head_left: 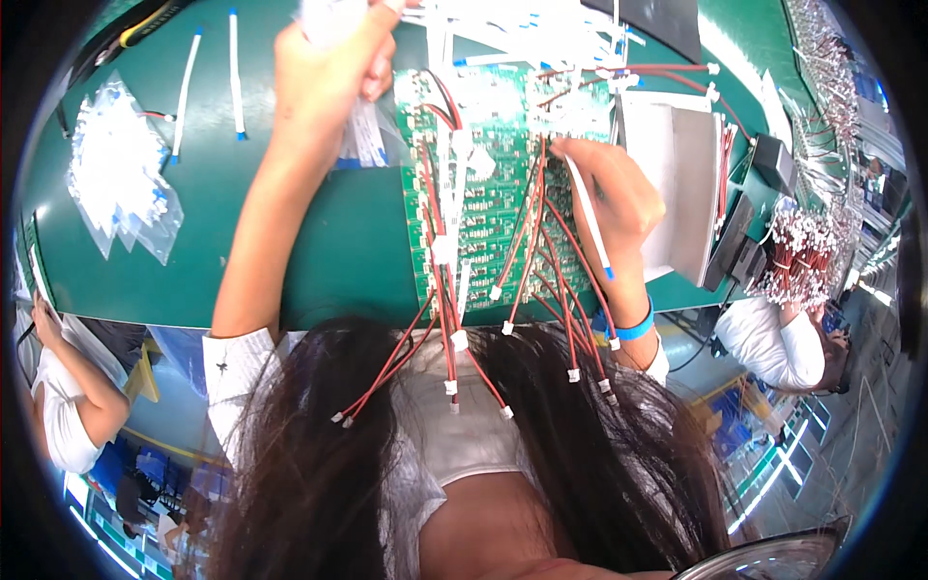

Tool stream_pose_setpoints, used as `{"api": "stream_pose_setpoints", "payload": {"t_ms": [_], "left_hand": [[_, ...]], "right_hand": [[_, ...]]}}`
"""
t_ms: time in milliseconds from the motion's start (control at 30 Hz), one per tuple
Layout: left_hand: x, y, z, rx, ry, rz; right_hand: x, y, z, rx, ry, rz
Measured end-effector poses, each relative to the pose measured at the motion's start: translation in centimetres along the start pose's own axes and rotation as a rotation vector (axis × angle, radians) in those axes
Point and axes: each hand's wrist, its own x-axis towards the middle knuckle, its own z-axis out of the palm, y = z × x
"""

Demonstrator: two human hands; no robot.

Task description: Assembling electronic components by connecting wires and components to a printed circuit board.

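Observation:
A green circuit board panel [493, 227] lies on the table before me, with red and black wire leads [530, 227] plugged in and hanging off its near edge. My right hand [619, 193] is at the board's right part, its fingers pinched on a white flat ribbon cable [592, 217] whose blue end dangles toward me. My left hand [333, 72] is raised beyond the board's upper left, fingers closed round a glaring white clear plastic bag [329, 17]. Below its wrist, more flat cables with blue ends [365, 140] show through clear plastic.
Another plastic bag of white parts [121, 169] lies left, near two loose flat cables [235, 77]. A grey-white box [667, 184] stands right of the board, beside a black block [773, 164]. Bundled wire leads [802, 256] sit far right. Other people [773, 338] work at both sides.

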Motion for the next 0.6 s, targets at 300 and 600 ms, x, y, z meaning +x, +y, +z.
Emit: {"api": "stream_pose_setpoints", "payload": {"t_ms": [300,600], "left_hand": [[-0.5,1.6,-0.2,0.041,-0.024,0.155],[-1.2,1.8,0.3,0.453,-0.096,0.736]], "right_hand": [[2.4,-1.5,-6.5,0.260,-0.250,0.486],[11.5,-9.3,-6.0,0.093,-0.267,-0.234]]}}
